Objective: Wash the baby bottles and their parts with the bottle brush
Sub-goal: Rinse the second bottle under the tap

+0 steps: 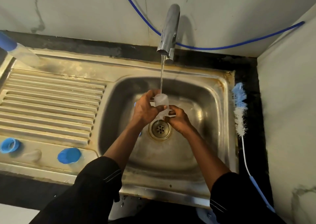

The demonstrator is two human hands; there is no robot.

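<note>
1. Counter (246,73): dark surface around the sink, against pale walls at top and right of frame.
2. Sink (220,94): steel, with the basin right of centre and a ribbed drainboard (47,104) at left.
3. Hose (222,47): blue, looping along the back wall behind the tap.
4. Brush (240,114): blue and white bristles on a thin white stem with a blue handle end. It lies on the counter along the sink's right edge, apart from both hands.
5. Tap (168,30): chrome, top centre, running; the water (162,73) falls onto the clear part.
6. Bottle (20,52): clear with a blue top, lying at the upper left on the sink's back rim.
7. Left grip (145,107): centre of frame over the basin, fingers curled round the clear part.
8. Right grip (177,119): just right of it, fingertips pinching the part's lower end.
9. Blue cap (68,155): lower left, on the sink's front ledge.
10. Blue ring (9,145): far lower left, on the same ledge.
11. Clear part (160,100): held between both grips under the stream, above the drain (159,129). It is blurred, so its kind cannot be told.
</note>
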